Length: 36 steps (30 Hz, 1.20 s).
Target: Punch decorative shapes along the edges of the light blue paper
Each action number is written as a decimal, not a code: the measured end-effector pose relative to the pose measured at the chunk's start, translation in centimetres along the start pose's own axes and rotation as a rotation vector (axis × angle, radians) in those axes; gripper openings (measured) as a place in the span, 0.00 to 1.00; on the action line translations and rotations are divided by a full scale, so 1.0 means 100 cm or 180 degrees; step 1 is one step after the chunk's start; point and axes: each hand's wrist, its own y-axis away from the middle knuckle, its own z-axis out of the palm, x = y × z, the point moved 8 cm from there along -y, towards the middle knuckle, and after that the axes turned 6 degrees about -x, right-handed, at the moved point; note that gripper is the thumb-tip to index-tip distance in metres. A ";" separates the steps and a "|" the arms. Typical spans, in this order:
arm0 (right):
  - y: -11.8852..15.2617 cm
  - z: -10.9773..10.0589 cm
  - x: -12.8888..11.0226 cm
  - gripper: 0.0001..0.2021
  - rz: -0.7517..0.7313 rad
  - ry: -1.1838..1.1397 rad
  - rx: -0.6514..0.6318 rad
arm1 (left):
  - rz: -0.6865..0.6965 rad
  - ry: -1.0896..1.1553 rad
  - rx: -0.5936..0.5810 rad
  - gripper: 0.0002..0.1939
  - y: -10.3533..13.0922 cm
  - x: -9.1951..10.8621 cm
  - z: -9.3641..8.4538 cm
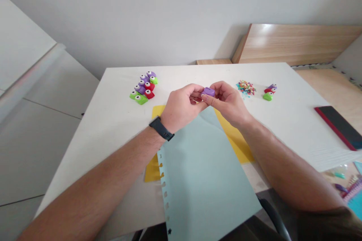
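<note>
at the far middle of the white desk (291, 128), the left hand (181, 107) pinches a small purple punch (208, 91) from the left, and the right hand (232, 105) grips it from the right, both closed on it. the punch is over the far end of a pale blue sheet (209, 169); whether any paper sits in its slot cannot be told — the grip hides it. if paper were in crooked or only part way, a press would likely leave a cut-off shape or a torn edge. the sheet's near end hangs past the near edge of the desk, so its own weight could drag it askew. a yellow sheet (239, 143) lies beneath and might slide along with it. just right of the right hand is a loose pile of coloured confetti (246, 87) — light stuff, and a careless sweep of that hand could scatter it. three more punches (269, 91) beyond, further right, could be knocked the same way; the punch cluster (149, 86) on the far left looks safer, well apart.
</note>
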 end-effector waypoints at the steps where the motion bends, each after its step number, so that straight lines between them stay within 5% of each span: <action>1: 0.000 0.001 -0.001 0.19 -0.0012 0.0002 -0.0026 | 0.0011 -0.0029 0.0011 0.17 0.000 0.001 -0.001; 20: 0.001 0.006 -0.002 0.16 -0.0120 0.0166 -0.0264 | 0.0286 -0.0471 -0.0070 0.08 0.000 0.006 -0.003; 36: 0.002 0.003 -0.005 0.19 -0.0326 0.0174 -0.0094 | 0.0225 -0.0151 -0.0120 0.17 -0.003 0.001 -0.003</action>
